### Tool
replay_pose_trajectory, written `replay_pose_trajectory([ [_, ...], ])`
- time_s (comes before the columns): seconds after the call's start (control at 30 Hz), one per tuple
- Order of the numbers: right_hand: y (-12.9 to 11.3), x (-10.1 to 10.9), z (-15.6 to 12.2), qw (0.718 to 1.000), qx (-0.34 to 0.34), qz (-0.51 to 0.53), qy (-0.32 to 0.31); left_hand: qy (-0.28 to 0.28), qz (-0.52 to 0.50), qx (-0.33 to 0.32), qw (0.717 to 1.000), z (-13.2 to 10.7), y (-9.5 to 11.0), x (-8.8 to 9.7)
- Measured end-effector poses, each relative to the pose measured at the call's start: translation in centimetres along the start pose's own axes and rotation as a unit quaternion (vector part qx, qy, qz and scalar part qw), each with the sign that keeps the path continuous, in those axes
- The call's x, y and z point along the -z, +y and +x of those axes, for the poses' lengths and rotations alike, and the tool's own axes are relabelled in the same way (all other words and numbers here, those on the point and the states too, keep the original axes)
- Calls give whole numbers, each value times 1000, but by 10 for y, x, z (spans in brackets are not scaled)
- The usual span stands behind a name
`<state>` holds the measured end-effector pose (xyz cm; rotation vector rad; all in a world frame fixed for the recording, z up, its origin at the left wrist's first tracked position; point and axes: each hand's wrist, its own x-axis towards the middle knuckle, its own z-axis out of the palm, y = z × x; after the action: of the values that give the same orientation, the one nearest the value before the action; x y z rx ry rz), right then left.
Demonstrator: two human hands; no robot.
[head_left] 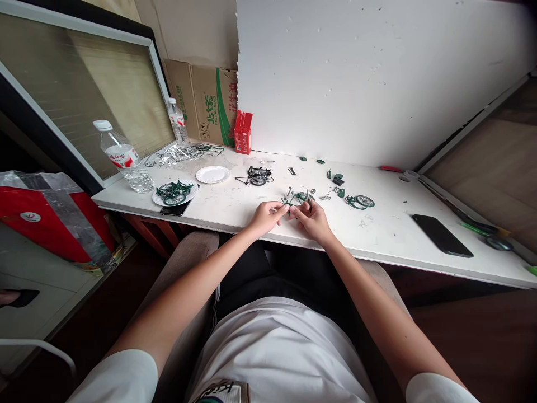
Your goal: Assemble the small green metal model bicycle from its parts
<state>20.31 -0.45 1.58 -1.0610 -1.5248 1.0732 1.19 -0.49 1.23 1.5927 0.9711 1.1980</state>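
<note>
Green bicycle (299, 197) pinched by left hand (268, 216), right hand (312, 221) (both nearly closed).

a white shirt (285, 347) with loose short sleeves (126, 376), a patch (240, 392) on its front bearing black lettering (224, 387) and some green, partly cut off; black trousers (255, 280) with thin white stripes (217, 294) down the left leg (235, 268); left hand (265, 218), right hand (314, 221) and both forearms (210, 257) bare

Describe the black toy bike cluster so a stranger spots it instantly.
On the white desk, find the farther paper plate. Just to its right, beyond the left hand, lies the bike cluster, small and spindly; its black colour sets it apart from the green bike parts.
</note>
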Motion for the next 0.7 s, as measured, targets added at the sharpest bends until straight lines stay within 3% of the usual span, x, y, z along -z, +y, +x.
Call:
replay_pose_trajectory([
  [0.33,1,5,1,999,-2,35,16,27,7,-9,1000,0,-9,-5],
  [0.43,5,6,3,996,19,55,70,29,24,12,999,1,-9,-2],
  [0.57,12,9,6,982,25,78,169,60,99,87,989,11,-2,4],
  [0.7,18,11,8,975,14,100,196,42,159,136,977,36,2,2],
])
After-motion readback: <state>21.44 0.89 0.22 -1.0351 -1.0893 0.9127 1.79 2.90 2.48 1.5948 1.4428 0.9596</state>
